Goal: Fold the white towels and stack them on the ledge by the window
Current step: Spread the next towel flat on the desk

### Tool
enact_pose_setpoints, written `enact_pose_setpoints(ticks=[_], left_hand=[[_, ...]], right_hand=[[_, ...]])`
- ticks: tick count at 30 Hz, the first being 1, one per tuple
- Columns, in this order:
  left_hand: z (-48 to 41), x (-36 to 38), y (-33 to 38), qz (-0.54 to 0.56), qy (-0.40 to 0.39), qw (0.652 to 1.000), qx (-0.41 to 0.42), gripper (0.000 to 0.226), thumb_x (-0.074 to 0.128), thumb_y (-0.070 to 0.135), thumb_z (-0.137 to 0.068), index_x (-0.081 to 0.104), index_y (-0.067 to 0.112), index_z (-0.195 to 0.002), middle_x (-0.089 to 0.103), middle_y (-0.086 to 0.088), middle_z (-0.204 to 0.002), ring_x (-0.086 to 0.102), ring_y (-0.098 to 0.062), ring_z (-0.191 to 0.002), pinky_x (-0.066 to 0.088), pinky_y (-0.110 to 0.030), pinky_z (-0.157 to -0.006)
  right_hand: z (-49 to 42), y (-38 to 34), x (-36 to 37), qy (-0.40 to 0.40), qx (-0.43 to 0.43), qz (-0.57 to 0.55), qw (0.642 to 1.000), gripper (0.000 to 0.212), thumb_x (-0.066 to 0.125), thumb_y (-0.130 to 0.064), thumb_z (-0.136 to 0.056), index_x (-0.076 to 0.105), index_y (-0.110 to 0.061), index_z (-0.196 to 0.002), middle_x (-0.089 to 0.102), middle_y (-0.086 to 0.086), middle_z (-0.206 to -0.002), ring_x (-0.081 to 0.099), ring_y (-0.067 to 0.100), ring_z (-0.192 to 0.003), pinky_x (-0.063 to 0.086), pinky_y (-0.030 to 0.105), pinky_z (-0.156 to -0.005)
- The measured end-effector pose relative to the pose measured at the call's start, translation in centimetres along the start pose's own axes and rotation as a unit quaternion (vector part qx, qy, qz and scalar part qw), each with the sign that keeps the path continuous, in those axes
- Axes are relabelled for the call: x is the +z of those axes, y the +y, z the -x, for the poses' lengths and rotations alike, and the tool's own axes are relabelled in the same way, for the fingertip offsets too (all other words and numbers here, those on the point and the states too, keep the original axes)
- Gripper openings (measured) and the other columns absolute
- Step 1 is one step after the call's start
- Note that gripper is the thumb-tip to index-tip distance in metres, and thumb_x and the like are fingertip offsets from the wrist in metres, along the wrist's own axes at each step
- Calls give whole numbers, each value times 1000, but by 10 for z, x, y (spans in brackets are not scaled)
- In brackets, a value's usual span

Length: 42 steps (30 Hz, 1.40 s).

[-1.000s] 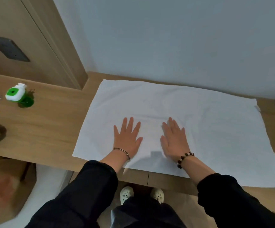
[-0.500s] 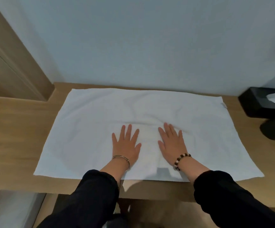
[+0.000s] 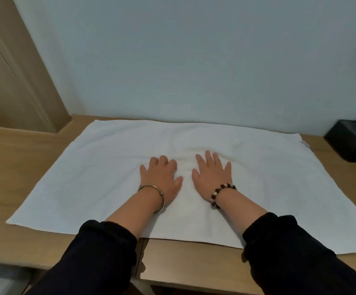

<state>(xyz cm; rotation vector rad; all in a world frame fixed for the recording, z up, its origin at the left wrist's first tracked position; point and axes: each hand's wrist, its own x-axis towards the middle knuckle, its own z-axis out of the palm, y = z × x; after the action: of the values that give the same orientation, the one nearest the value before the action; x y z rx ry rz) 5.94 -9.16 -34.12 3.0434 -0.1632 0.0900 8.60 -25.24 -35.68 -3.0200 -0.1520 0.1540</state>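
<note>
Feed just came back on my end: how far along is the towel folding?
Done: one white towel lies spread flat on the wooden counter. In hand: the left hand and right hand rest on its middle. Left: no fold is made yet, and no folded stack or window ledge is in view.

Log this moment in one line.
towel spread flat on table | left hand on it | right hand on it | unfolded

It looks like a bedroom or hotel room. A wooden desktop (image 3: 19,167) meets a pale wall (image 3: 183,60), with wood panelling (image 3: 13,81) upper left and a black tissue box (image 3: 351,143) far right.
</note>
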Motion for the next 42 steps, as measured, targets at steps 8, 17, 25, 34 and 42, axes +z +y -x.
enact_pose_setpoints(ticks=[8, 17, 25, 34, 42], left_hand=[[-1, -1, 0, 6, -22, 1000, -13, 39, 29, 44, -95, 36, 27, -130, 35, 3, -136, 27, -22, -128, 23, -52, -105], [60, -7, 31, 24, -141, 989, -29, 54, 20, 46, -99, 4, 36, -149, -9, 4, -159, -11, -23, -145, 2, -62, -111], [96, 9, 21, -19, -52, 998, -19, 57, 9, 53, -96, -2, 36, -150, -9, 6, -159, -7, -20, -146, -1, -53, -114], [107, -2, 16, 235, 29, 971, -31, 37, 37, 23, -100, 51, 23, -134, 40, 2, -148, 27, -16, -140, 15, -33, -114], [149, -10, -90, 222, 106, 962, -115, 31, 44, 15, -96, 63, 20, -120, 50, 2, -139, 34, -15, -135, 21, -29, -112]], right_hand=[[2, 4, -16, -9, -33, -29, 999, 54, 19, -39, -101, 8, -23, -151, -4, 1, -160, -3, 19, -146, 1, 48, -115], [87, 24, -7, 1, -74, 4, 997, 53, 17, -36, -101, 8, -20, -151, -1, 3, -160, 0, 18, -146, 4, 47, -116], [133, 114, -21, -2, 176, 12, 984, 58, 9, -49, -99, -1, -28, -152, -9, -1, -159, -4, 21, -146, 1, 54, -116], [124, 0, -24, 39, 26, -67, 997, 54, 21, -38, -100, 12, -20, -151, 1, 2, -159, 3, 24, -145, 6, 52, -114], [118, -88, 10, 29, -108, -29, 993, 55, 17, -42, -99, 15, -23, -150, 4, -1, -159, 5, 20, -146, 6, 53, -114]])
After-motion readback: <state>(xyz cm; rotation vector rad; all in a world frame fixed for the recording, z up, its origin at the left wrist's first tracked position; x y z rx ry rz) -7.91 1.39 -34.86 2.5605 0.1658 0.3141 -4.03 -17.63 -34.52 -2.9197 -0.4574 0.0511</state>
